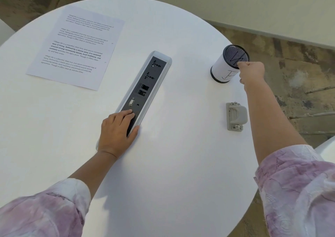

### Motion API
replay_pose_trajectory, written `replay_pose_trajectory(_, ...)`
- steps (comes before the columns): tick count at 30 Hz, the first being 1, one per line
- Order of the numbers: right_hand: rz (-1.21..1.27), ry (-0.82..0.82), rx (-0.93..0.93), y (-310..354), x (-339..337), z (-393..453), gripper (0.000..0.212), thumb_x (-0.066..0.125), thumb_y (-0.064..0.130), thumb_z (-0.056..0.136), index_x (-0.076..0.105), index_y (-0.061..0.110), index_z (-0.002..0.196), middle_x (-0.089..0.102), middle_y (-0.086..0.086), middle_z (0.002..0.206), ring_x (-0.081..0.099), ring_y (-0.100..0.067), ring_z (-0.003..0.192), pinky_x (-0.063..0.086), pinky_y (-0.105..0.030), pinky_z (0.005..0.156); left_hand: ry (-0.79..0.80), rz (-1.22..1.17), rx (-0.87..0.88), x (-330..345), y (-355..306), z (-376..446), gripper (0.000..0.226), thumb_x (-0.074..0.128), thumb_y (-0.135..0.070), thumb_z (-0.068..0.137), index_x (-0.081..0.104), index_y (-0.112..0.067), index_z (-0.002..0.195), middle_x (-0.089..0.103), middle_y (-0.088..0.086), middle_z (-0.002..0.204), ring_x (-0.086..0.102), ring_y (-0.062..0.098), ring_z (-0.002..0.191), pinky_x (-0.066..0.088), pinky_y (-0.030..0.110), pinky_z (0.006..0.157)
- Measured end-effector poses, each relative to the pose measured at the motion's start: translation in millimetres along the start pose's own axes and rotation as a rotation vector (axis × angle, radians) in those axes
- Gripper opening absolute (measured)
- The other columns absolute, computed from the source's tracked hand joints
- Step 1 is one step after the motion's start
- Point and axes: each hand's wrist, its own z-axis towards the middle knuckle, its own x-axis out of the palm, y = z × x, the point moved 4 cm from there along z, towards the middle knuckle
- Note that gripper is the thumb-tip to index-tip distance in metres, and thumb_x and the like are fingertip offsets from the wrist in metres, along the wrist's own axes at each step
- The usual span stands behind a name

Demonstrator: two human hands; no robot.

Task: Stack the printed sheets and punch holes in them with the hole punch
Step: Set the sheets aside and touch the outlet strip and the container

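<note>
Printed sheets [76,46] lie flat at the table's far left; how many lie there I cannot tell. A grey hole punch [236,116] sits near the right edge. My left hand [117,129] rests flat, fingers straight, on the near end of the power strip set in the tabletop. My right hand [252,72] reaches to a black mesh pen cup [229,64] wrapped in white paper and pinches its rim on the near right side. The punch lies just left of my right forearm, untouched.
The round white table [181,164] carries an inset socket panel [145,90] running diagonally through its middle. The pen cup stands close to the right edge. Beyond the edge are a patterned floor and another white surface [328,151] at the right.
</note>
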Motion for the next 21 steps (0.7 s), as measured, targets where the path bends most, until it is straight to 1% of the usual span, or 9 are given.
replay_pose_trajectory(2,0.043,0.010,0.025,-0.7,0.9,0.2,0.030,0.054,0.013,0.089,0.046,0.020,0.061,0.029,0.000,0.055,0.024,-0.010,0.036,0.024,-0.018,0.033,-0.001,0.003,0.002,0.3,0.1,-0.1,0.044,0.043,-0.041,0.085,0.063,-0.010,0.108,0.061,0.003,0.120,0.045,0.021,0.102,0.042,0.040,0.079)
replay_pose_trajectory(4,0.061,0.013,0.032,-1.4,1.4,0.5,0.024,0.054,0.013,0.089,0.052,0.020,0.065,0.031,0.000,0.056,0.024,-0.013,0.045,0.024,-0.019,0.036,0.001,0.002,0.001,0.9,0.0,0.1,0.044,0.043,-0.041,0.085,0.063,-0.010,0.108,0.061,0.003,0.120,0.045,0.021,0.102,0.041,0.040,0.079)
replay_pose_trajectory(8,0.093,0.018,0.056,-3.2,1.9,1.8,0.030,0.054,0.012,0.087,0.047,0.022,0.060,0.029,0.000,0.057,0.022,-0.014,0.049,0.023,-0.020,0.037,-0.001,0.001,0.001,0.9,0.4,-0.1,0.044,0.043,-0.041,0.085,0.063,-0.010,0.108,0.061,0.003,0.120,0.045,0.021,0.102,0.041,0.040,0.080)
replay_pose_trajectory(11,0.172,0.035,0.094,-4.7,2.6,1.9,0.027,0.054,0.010,0.087,0.049,0.018,0.062,0.032,-0.001,0.058,0.025,-0.012,0.050,0.023,-0.019,0.038,-0.007,0.004,0.004,0.4,0.6,-0.5,0.044,0.043,-0.041,0.085,0.064,-0.010,0.108,0.061,0.003,0.120,0.046,0.021,0.102,0.041,0.040,0.080)
replay_pose_trajectory(14,0.230,0.051,0.097,-6.0,3.1,1.4,0.023,0.057,0.014,0.088,0.051,0.017,0.065,0.034,0.000,0.059,0.026,-0.011,0.051,0.023,-0.020,0.042,-0.012,0.006,0.007,0.4,0.3,-0.3,0.044,0.044,-0.041,0.085,0.064,-0.010,0.108,0.061,0.003,0.119,0.046,0.021,0.102,0.040,0.039,0.080)
replay_pose_trajectory(16,0.217,0.042,0.074,-7.2,2.3,1.2,0.025,0.060,0.023,0.087,0.052,0.017,0.065,0.037,0.000,0.058,0.028,-0.012,0.050,0.027,-0.021,0.043,-0.014,0.013,0.013,0.6,0.5,-0.5,0.043,0.044,-0.041,0.085,0.064,-0.010,0.108,0.061,0.003,0.119,0.046,0.021,0.102,0.038,0.038,0.081)
replay_pose_trajectory(18,0.124,0.021,-0.003,-7.4,0.7,0.5,0.027,0.060,0.029,0.088,0.054,0.017,0.064,0.040,0.001,0.057,0.032,-0.012,0.048,0.034,-0.022,0.048,-0.012,0.016,0.015,0.9,0.8,-0.6,0.043,0.044,-0.041,0.085,0.064,-0.010,0.108,0.062,0.003,0.119,0.046,0.021,0.101,0.038,0.038,0.080)
replay_pose_trajectory(20,0.079,-0.001,-0.074,-8.0,-0.5,0.5,0.018,0.059,0.026,0.088,0.063,0.013,0.077,0.045,0.004,0.058,0.037,-0.009,0.050,0.040,-0.022,0.057,-0.011,0.017,0.015,1.0,0.7,-0.4,0.044,0.044,-0.041,0.085,0.064,-0.010,0.108,0.062,0.003,0.119,0.046,0.021,0.101,0.040,0.039,0.079)
replay_pose_trajectory(21,0.085,-0.009,-0.093,-8.2,-1.1,-0.6,0.014,0.059,0.024,0.088,0.066,0.012,0.083,0.046,0.005,0.059,0.038,-0.008,0.051,0.041,-0.022,0.059,-0.011,0.017,0.014,0.8,0.4,-0.1,0.044,0.044,-0.041,0.085,0.064,-0.010,0.108,0.062,0.004,0.119,0.046,0.021,0.101,0.040,0.039,0.079)
